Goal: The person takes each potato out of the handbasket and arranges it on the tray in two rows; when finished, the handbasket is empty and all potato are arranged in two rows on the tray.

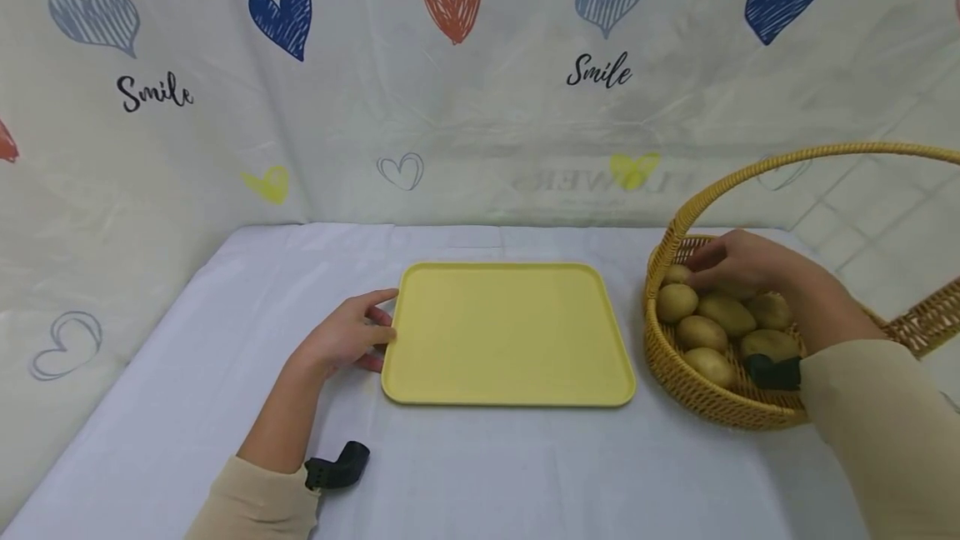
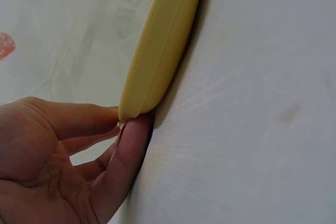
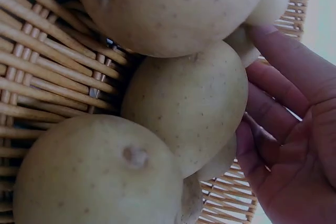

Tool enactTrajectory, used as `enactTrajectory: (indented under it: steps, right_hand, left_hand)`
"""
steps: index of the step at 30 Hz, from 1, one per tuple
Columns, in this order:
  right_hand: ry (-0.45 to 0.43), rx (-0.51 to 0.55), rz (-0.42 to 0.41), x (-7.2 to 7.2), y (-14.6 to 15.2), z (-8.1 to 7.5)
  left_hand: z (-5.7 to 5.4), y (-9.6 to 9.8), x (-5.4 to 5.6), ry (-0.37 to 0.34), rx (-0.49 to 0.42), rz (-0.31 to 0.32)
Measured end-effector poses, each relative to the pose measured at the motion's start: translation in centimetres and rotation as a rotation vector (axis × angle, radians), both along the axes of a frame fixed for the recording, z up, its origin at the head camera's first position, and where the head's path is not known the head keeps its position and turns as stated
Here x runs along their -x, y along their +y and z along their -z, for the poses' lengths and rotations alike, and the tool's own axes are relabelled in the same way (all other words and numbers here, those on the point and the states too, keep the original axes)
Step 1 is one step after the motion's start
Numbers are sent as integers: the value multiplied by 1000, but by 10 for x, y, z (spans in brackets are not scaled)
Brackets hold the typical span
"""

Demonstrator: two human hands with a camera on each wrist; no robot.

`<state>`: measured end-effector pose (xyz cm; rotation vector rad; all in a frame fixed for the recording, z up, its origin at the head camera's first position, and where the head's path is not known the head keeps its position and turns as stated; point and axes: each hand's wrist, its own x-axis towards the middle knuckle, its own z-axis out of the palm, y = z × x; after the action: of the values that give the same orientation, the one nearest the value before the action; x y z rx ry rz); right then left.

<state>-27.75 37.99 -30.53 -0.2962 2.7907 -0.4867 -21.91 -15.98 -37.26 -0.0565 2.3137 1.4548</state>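
The left hand [image 1: 348, 336] pinches the left edge of the yellow tray [image 1: 510, 332], with the thumb and a finger at its rim. The right hand [image 1: 750, 261] is down in the basket [image 1: 667, 373], bent in at the far side, with its fingers touching the potatoes [image 1: 677, 303]. I can't tell if it grips one. The tray lies flat in the middle, on the white cloth [image 1: 480, 465]. The potatoes sit close together in the basket, just to the right of the tray, and its big round handle [image 1: 862, 148] goes up over the right side. Both arms have tan sleeves [image 1: 258, 498] and a black thing [image 1: 341, 467] at each wrist. At the far side hangs a pale sheet [image 1: 337, 107] with hearts [image 1: 281, 19] and "Smile" on it
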Motion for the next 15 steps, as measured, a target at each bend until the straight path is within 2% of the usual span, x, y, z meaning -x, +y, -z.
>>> enactTrajectory:
  steps: [6,15]
  right_hand:
    - [-29,-18,-25,2,-2,1]
    - [7,17,-4,-2,2,2]
  left_hand:
    - [-1,0,0,16,18,12]
    - [-1,2,0,7,25,6]
